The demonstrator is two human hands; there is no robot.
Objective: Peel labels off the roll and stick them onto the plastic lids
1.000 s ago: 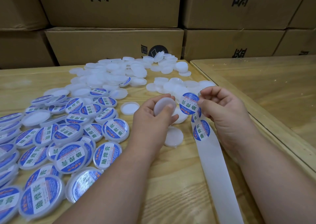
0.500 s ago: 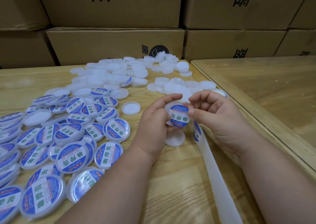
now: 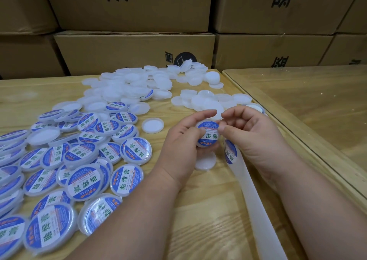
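Left hand (image 3: 183, 140) grips a plastic lid (image 3: 207, 133), fingers curled round its rim, index finger over the top edge. A blue-and-white label (image 3: 208, 135) sits on the lid's face. Right hand (image 3: 252, 134) is at 3 o'clock of the lid, thumb pressing on the label's right edge, other fingers loosely curled above it. Can't tell if the label is fully stuck down.

Backing strip (image 3: 256, 206) runs from under the right hand toward 5 o'clock, off the bottom of the frame. One more label (image 3: 230, 152) is on the strip, just beside the right thumb at 6 o'clock of it.

One bare lid (image 3: 205, 162) lies on the tabletop (image 3: 198, 220) directly below the hands. Another single lid, rim up (image 3: 152, 125), is at 9 o'clock of the held lid.

Labelled lids (image 3: 83, 180), overlapping in a loose heap, fill the 8–9 o'clock side out to the frame's left edge. Unlabelled lids (image 3: 137, 87) are piled at 11–12 o'clock, with a smaller cluster (image 3: 208, 100) just above the hands.

Second table with a glossy top (image 3: 307, 101) butts in at 2–3 o'clock. Stacked cardboard boxes (image 3: 135, 55) with black print form the back wall at 12 o'clock.
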